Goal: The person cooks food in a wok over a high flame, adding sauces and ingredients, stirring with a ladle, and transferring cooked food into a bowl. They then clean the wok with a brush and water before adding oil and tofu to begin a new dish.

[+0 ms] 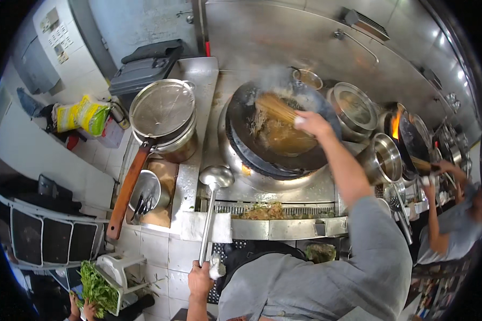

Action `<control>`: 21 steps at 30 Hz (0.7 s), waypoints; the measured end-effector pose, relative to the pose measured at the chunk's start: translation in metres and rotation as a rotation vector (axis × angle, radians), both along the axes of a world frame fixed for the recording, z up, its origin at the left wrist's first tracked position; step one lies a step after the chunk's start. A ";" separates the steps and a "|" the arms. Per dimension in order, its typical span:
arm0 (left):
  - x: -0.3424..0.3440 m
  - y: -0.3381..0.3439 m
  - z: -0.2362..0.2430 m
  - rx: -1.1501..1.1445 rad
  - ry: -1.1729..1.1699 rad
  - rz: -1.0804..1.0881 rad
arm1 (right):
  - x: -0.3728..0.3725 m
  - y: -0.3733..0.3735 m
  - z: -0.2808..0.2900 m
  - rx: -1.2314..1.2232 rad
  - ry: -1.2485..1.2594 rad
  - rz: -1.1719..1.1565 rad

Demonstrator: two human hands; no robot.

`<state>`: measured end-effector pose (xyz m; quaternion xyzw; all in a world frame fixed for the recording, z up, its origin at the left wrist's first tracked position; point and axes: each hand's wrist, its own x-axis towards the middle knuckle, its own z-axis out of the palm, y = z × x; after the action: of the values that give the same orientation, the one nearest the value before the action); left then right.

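My right hand [313, 124] is closed round a bamboo wok brush [277, 107], with something white at the grip. The bristles reach into a large dark wok [241, 120] that holds brownish, foamy liquid [286, 140]; steam rises from it. My left hand [200, 281] grips the lower end of a long steel ladle [216, 176]. The ladle's round bowl is up beside the wok's left front, over the counter. A bunched white cloth [217, 266] is right beside my left hand. A folded white towel [190, 226] lies at the counter edge, behind the ladle handle.
To the left, a wood-handled strainer [163, 107] rests over a steel pot [181, 147], near a small metal container [146, 188]. Food scraps lie on the drain grate [268, 211]. At right, a co-worker [447, 230] works near a flaming wok [409, 136]. Another person's hands hold greens [97, 286].
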<state>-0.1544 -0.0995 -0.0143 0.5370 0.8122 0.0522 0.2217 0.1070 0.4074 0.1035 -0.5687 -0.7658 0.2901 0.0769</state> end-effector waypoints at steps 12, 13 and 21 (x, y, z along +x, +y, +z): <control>-0.012 0.018 -0.013 0.329 -0.087 -0.046 | -0.015 -0.022 -0.005 0.145 -0.199 0.071; -0.017 0.023 0.002 0.337 -0.128 -0.057 | -0.026 -0.036 -0.012 0.204 -0.157 0.186; -0.021 0.046 0.053 0.511 -1.498 0.414 | 0.044 0.006 0.033 0.300 -0.628 0.180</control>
<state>-0.1751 -0.0531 0.0383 0.2329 0.4946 0.6206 0.5621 0.1510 0.4138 0.1370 -0.5429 -0.8331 -0.0087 -0.1052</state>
